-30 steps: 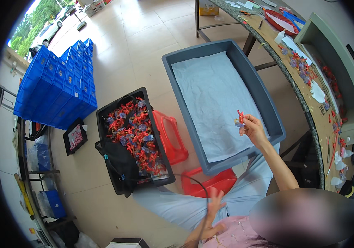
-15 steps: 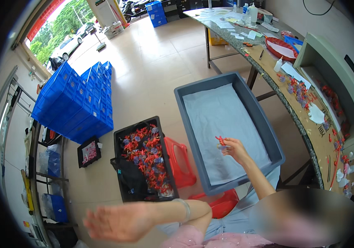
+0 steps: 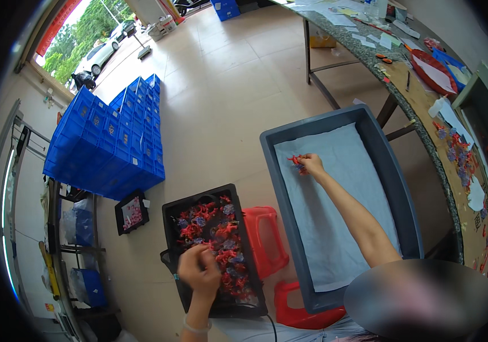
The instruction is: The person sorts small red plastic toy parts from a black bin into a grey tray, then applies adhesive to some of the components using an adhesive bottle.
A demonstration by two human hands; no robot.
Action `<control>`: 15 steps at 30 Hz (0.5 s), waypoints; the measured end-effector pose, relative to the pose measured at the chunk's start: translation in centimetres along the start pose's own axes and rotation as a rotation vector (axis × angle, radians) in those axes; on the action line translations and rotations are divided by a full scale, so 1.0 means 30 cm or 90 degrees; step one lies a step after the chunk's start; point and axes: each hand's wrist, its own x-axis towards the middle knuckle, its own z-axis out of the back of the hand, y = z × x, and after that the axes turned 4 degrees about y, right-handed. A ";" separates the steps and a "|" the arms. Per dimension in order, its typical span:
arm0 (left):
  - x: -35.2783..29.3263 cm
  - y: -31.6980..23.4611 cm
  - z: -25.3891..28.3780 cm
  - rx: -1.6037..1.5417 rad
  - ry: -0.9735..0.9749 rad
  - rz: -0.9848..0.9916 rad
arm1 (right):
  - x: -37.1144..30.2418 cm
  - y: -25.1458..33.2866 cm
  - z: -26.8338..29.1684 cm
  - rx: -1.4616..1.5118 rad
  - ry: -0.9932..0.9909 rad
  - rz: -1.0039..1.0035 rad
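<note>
My right hand point(image 3: 312, 164) reaches over the grey tub point(image 3: 267, 149), whose bottom is covered by a pale blue cloth point(image 3: 346, 228). Its fingers pinch a small red-and-purple figure point(image 3: 296, 162), held near the cloth's upper left part; whether the piece touches the cloth is unclear. My left hand point(image 3: 200, 269), with a pale band at the wrist, is above the black tray point(image 3: 262, 296). The fingers there are curled in, and what they hold, if anything, cannot be made out. Many red-and-purple figures point(image 3: 230, 245) fill that tray, partly hidden by the hand.
Red plastic stools point(image 3: 267, 239) stand between and under the containers. Blue crates point(image 3: 107, 142) are stacked at the left, near a small black box point(image 3: 131, 212) of pink pieces. Along the right runs a workbench point(image 3: 426, 131) with more figures point(image 3: 458, 151) and papers.
My right hand has moved up and left over the cloth with the figure. The left hand has swung up over the black tray, its fingers now curled. Dark fabric no longer covers the tray's left part.
</note>
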 end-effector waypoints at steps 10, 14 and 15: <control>-0.745 0.662 0.335 -0.045 -0.415 0.718 | 0.202 -0.006 -0.153 -0.095 -0.086 0.032; -0.564 0.573 0.310 -0.048 -0.292 0.554 | 0.226 -0.043 -0.212 -0.140 -0.121 0.091; -0.503 0.553 0.263 -0.077 -0.239 0.499 | 0.260 -0.079 -0.188 -0.197 -0.158 0.134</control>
